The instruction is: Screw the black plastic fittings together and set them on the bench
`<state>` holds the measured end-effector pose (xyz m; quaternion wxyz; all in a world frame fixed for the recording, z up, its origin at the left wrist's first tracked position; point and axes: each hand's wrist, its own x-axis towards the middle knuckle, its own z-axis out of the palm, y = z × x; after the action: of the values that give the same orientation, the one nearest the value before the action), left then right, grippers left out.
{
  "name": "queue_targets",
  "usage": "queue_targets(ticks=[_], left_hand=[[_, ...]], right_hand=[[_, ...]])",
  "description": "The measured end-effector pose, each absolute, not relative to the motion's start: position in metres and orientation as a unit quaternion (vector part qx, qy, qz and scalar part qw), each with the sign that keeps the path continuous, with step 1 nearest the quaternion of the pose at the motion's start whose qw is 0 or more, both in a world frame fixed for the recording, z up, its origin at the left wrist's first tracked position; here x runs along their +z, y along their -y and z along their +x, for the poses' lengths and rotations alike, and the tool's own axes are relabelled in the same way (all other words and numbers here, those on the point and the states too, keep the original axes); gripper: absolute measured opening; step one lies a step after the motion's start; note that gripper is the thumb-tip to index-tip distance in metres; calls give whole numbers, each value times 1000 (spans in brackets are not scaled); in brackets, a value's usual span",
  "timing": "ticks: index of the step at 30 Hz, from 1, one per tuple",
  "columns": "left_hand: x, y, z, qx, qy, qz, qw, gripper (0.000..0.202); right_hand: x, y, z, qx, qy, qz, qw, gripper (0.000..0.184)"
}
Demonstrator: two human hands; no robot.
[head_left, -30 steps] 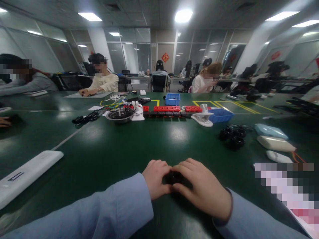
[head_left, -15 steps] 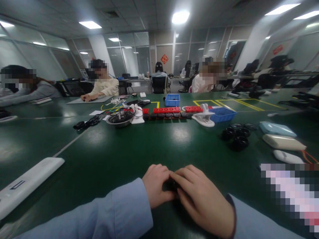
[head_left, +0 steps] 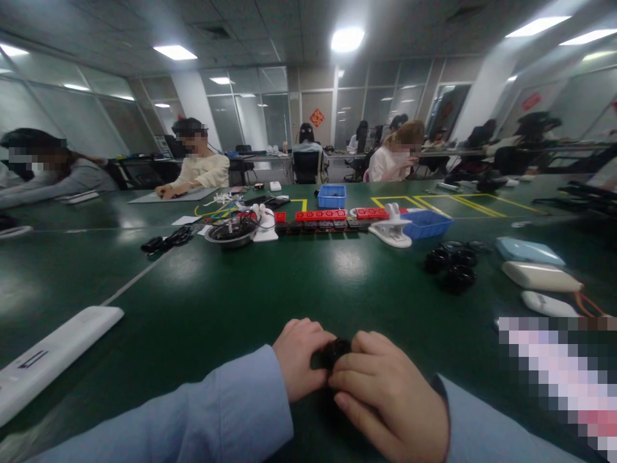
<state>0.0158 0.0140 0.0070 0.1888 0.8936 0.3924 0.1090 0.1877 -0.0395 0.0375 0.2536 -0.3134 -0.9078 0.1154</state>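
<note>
Close in front of me on the green table, a small black round object (head_left: 339, 348) sits between my two hands. My left hand (head_left: 303, 357) curls around its left side, with thumb and fingers closed on it. From the right, the bent fingers of my right hand (head_left: 393, 386) press against the same object. The fingers cover most of it, so I cannot make out its exact kind. Several glossy black round pieces (head_left: 456, 263) lie grouped on the table farther to the right.
A long white device (head_left: 62, 354) lies at the left. Red power strips (head_left: 321, 215), a metal bowl (head_left: 231, 235), a white clamp (head_left: 391, 233) and a blue bin (head_left: 427, 224) stand across the middle. Pouches (head_left: 530, 251) lie at the right. Other people sit at the far tables.
My right fingers have shifted and curled in more, uncovering the top of the black object. My left hand has barely moved, and the view has turned slightly.
</note>
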Motion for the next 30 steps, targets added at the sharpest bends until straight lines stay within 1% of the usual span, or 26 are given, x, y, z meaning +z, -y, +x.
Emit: queue_targets(ticks=[3,5,8,11,12,15,16,18,21,25,30], left_hand=[[6,-14,15,119,-392,891,195,27],[5,-14,15,125,-392,889,198,32],[6,-13,15,127,-397,887,198,37],[7,-12,16,122,-402,889,183,38],[8,-12,16,121,-404,889,177,38],[8,-11,16,119,-404,891,172,38],[8,-11,16,118,-400,892,174,38],[8,-12,15,119,-393,895,177,37],[6,-12,15,130,-387,896,177,38],[4,-12,15,128,-385,899,167,35],[5,-12,15,126,-386,898,169,34]], right_hand=[[32,35,191,88,892,-345,278,34],[30,31,193,74,878,-383,275,40],[31,24,198,70,862,-438,245,40],[31,19,200,78,858,-460,214,30],[30,19,201,79,858,-461,212,30],[26,20,200,83,851,-463,232,45],[26,21,200,84,848,-463,243,46],[26,23,199,84,844,-456,269,45],[29,26,196,89,845,-436,297,36],[33,29,191,125,856,-419,276,20],[34,29,190,148,852,-426,265,21]])
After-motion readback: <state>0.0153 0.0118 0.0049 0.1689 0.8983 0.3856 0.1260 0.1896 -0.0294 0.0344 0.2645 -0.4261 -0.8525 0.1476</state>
